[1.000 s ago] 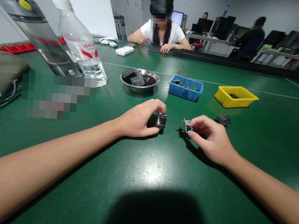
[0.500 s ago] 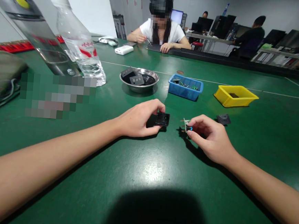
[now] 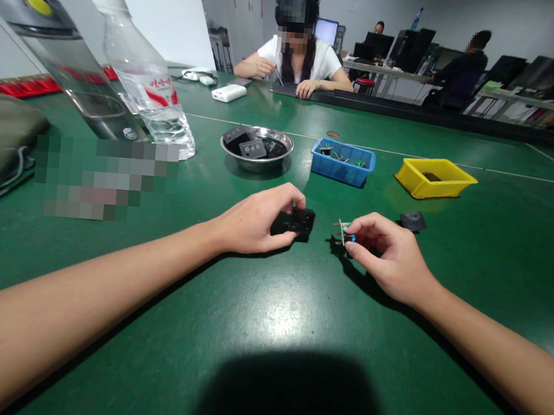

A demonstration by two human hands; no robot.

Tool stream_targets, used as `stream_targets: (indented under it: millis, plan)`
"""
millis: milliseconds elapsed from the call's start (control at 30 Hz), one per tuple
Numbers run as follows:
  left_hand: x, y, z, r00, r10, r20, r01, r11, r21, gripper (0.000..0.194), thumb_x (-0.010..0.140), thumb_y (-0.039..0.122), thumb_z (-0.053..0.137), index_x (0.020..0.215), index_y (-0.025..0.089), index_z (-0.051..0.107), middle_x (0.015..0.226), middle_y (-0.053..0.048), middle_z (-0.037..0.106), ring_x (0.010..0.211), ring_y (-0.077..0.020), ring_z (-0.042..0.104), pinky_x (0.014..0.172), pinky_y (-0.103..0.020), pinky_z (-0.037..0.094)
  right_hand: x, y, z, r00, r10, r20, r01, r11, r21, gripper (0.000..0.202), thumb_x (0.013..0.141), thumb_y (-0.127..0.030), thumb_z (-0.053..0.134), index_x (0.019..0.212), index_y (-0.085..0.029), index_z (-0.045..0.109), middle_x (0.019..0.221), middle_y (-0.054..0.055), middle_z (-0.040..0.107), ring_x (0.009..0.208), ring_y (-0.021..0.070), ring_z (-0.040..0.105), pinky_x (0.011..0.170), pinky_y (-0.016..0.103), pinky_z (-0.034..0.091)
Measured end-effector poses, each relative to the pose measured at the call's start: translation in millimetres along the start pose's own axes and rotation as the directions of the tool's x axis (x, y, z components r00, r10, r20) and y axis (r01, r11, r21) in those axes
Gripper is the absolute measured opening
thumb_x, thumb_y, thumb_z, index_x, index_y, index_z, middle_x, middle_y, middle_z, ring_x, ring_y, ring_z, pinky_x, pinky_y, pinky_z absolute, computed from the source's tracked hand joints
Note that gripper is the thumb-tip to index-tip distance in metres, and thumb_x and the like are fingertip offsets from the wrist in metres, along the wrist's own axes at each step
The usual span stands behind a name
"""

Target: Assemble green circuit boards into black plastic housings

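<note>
Between thumb and fingers, my left hand (image 3: 263,222) grips a small black plastic housing (image 3: 303,221). Its hollow side faces partly toward my right hand. A small circuit board (image 3: 343,232) with metal prongs and a blue component is pinched in my right hand (image 3: 388,254), the prongs pointing left. A short gap separates board and housing. Behind my right hand a black square cover (image 3: 413,221) lies on the green table (image 3: 264,373).
A metal bowl (image 3: 256,164) holds black housings. Beside it stand a blue bin (image 3: 340,169) with circuit boards and a yellow bin (image 3: 434,188) with dark pieces. Bottles (image 3: 147,88) stand at left. Across the table, a person (image 3: 296,55) in a headset works with a thin tool.
The black housing has tilted slightly in my left hand. My right hand and the circuit board have hardly moved.
</note>
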State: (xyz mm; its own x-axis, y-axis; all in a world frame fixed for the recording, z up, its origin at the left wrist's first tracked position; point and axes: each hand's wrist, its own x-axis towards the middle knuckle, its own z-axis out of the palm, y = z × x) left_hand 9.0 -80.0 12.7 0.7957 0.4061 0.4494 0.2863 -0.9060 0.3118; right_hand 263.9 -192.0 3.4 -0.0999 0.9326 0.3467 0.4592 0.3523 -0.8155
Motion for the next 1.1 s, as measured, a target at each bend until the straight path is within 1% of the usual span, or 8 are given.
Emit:
stream_targets:
  millis: [133,200,300,433,533,667,867,1100]
  plan:
    - [0.2,-1.0,-0.7,1.0,0.012,-0.008,-0.012,1.0,0.009,0.028,0.084,0.024,0.061,0.11,0.018,0.052,0.102,-0.005,0.064,0.088,-0.017,0.063,0.082,-0.029,0.052,0.0,-0.4,-0.5,1.0,-0.018,-0.006,0.018,1.0,-0.016,0.01,0.086,-0.021,0.07,0.095,-0.02,0.064,0.079,0.0,0.07,0.066,0.014,0.065,0.06,0.026,0.051]
    - [0.5,2.1,-0.4,1.0,0.025,-0.005,-0.025,1.0,0.016,0.027,0.085,0.024,0.062,0.111,0.019,0.053,0.103,-0.005,0.065,0.089,-0.017,0.064,0.082,-0.029,0.052,-1.2,-1.7,-0.1,0.999,-0.05,-0.02,0.05,0.998,-0.031,0.01,0.087,-0.021,0.07,0.096,-0.02,0.065,0.078,0.0,0.071,0.066,0.0142,0.066,0.059,0.026,0.052]
    - [0.9,13.5,2.1,0.998,0.059,-0.024,-0.058,0.998,0.014,0.026,0.088,0.025,0.063,0.111,0.018,0.055,0.104,-0.006,0.067,0.09,-0.0175,0.065,0.081,-0.029,0.053,-4.8,-6.3,1.5,0.989,-0.143,-0.027,0.141,0.987,-0.071,0.01,0.09,-0.021,0.07,0.099,-0.021,0.066,0.078,0.0,0.073,0.066,0.0142,0.068,0.06,0.025,0.054]
    - [1.5,31.7,7.5,0.992,0.099,-0.084,-0.1,0.995,-0.014,0.026,0.089,0.025,0.065,0.112,0.019,0.057,0.103,-0.006,0.069,0.091,-0.0187,0.067,0.08,-0.029,0.054,-10.4,-15.1,4.0,0.956,-0.292,-0.015,0.285,0.942,-0.178,0.011,0.09,-0.021,0.072,0.101,-0.021,0.068,0.075,-0.001,0.074,0.062,0.0127,0.068,0.059,0.023,0.053]
    - [2.0,38.0,9.9,0.988,0.121,-0.099,-0.123,0.992,-0.011,0.025,0.089,0.025,0.066,0.112,0.018,0.059,0.101,-0.007,0.071,0.092,-0.0201,0.068,0.081,-0.031,0.055,-12.9,-20.2,5.0,0.935,-0.353,-0.037,0.335,0.912,-0.237,0.01,0.091,-0.02,0.071,0.101,-0.022,0.07,0.072,-0.002,0.073,0.059,0.0121,0.067,0.057,0.023,0.053]
    - [2.1,38.9,10.4,0.981,0.156,-0.118,-0.156,0.988,0.005,0.024,0.09,0.026,0.066,0.111,0.016,0.06,0.1,-0.008,0.071,0.091,-0.0215,0.068,0.082,-0.034,0.055,-14.1,-23.4,6.7,0.927,-0.371,-0.059,0.341,0.898,-0.276,0.01,0.092,-0.021,0.069,0.101,-0.023,0.071,0.074,-0.001,0.076,0.058,0.0128,0.067,0.057,0.024,0.054]
    - [1.6,41.0,10.0,0.973,0.192,-0.129,-0.194,0.981,0.0,0.023,0.094,0.027,0.065,0.114,0.017,0.06,0.101,-0.009,0.072,0.093,-0.0222,0.07,0.083,-0.034,0.056,-15.3,-23.1,9.0,0.926,-0.375,-0.042,0.348,0.892,-0.288,0.009,0.093,-0.021,0.07,0.103,-0.023,0.07,0.077,0.0,0.077,0.06,0.013,0.068,0.057,0.024,0.054]
    - [1.4,41.1,11.3,0.971,0.199,-0.134,-0.198,0.98,0.027,0.022,0.095,0.031,0.065,0.112,0.017,0.06,0.099,-0.009,0.073,0.091,-0.0209,0.07,0.081,-0.033,0.057,-14.8,-21.1,10.4,0.932,-0.363,0.016,0.351,0.89,-0.289,0.007,0.097,-0.024,0.067,0.103,-0.022,0.07,0.082,0.004,0.077,0.07,0.0171,0.072,0.061,0.028,0.055]
